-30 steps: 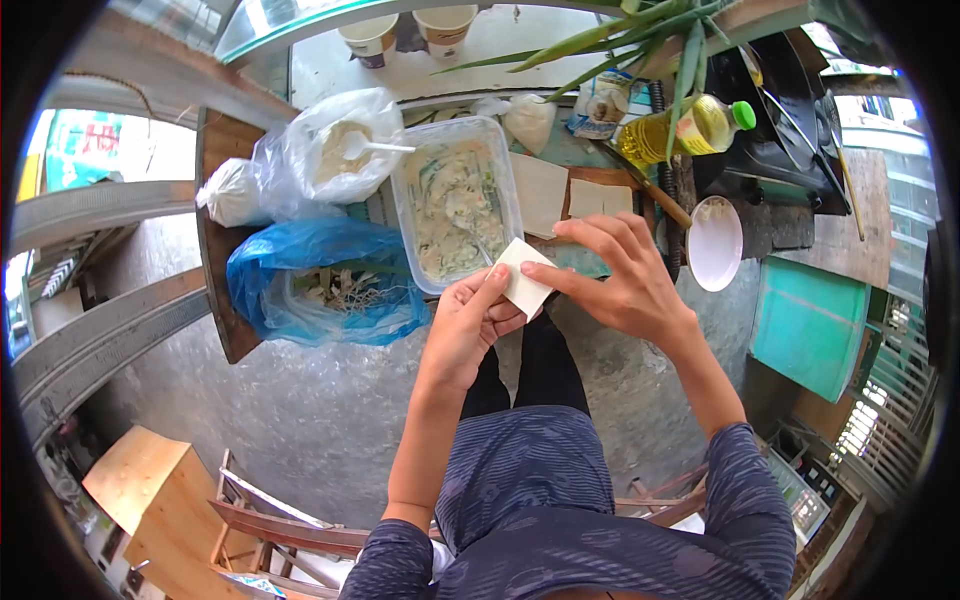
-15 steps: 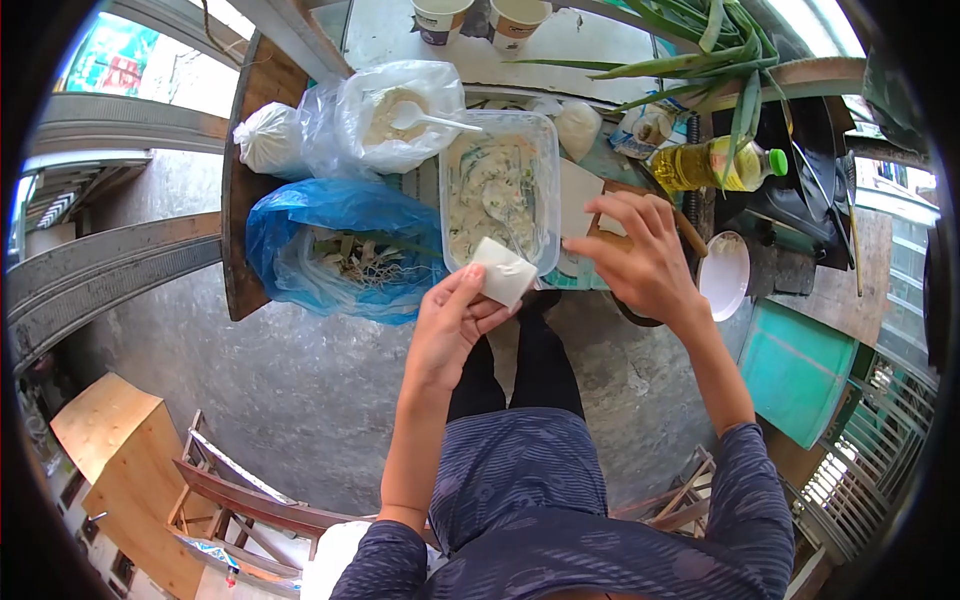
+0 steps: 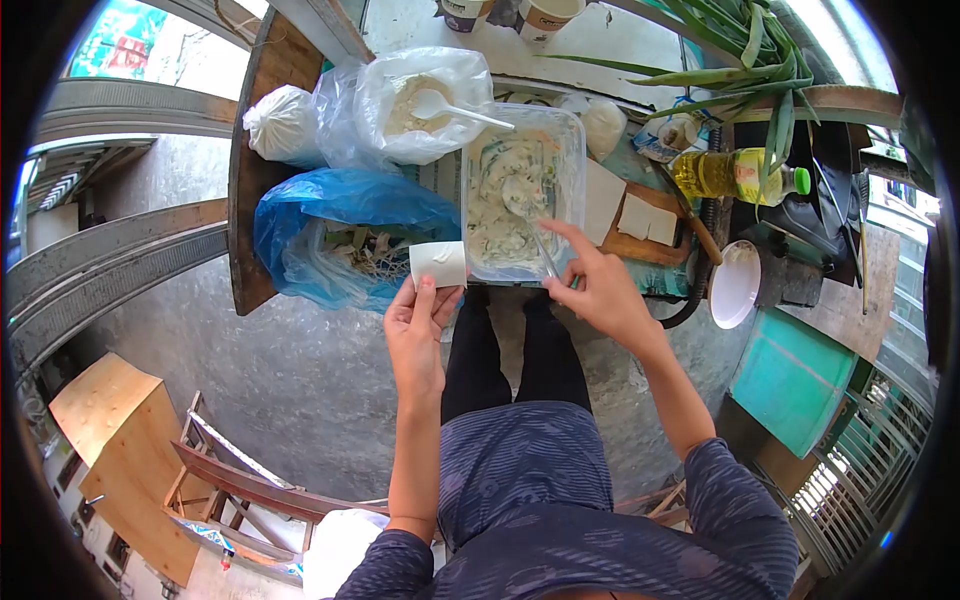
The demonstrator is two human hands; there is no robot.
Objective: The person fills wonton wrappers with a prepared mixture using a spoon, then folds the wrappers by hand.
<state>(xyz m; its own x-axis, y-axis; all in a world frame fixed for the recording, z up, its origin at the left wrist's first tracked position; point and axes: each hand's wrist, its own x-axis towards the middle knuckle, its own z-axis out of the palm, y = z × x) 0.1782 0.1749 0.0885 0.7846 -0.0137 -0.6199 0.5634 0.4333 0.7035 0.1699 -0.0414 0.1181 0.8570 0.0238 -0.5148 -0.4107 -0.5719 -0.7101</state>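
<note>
My left hand [image 3: 420, 310] pinches a square white dough wrapper [image 3: 438, 266] by its lower edge, thumb in front. A small raised mark shows on the wrapper's face. Just to the right stands a clear plastic tub [image 3: 574, 170] of pale, creamy filling [image 3: 495, 230] with green bits. A metal spoon [image 3: 540, 243] rests in the filling, its handle leaning over the tub's near edge. My right hand [image 3: 600, 290] is at that handle, thumb and index finger apart on either side of it. More white wrappers [image 3: 645, 220] lie on a wooden board [image 3: 624, 246] to the right.
A blue plastic bag [image 3: 290, 215] with vegetable scraps lies left of the tub. Behind it, an open bag of flour [image 3: 405, 115] holds a white spoon [image 3: 455, 110]. At right are an oil bottle [image 3: 710, 175], a knife [image 3: 700, 235], a pink-white bowl [image 3: 735, 285] and green leaves [image 3: 745, 70].
My left hand has moved left with the wrapper, from the tub's near edge to beside the blue bag. My right hand has come left and down from over the board to the spoon handle.
</note>
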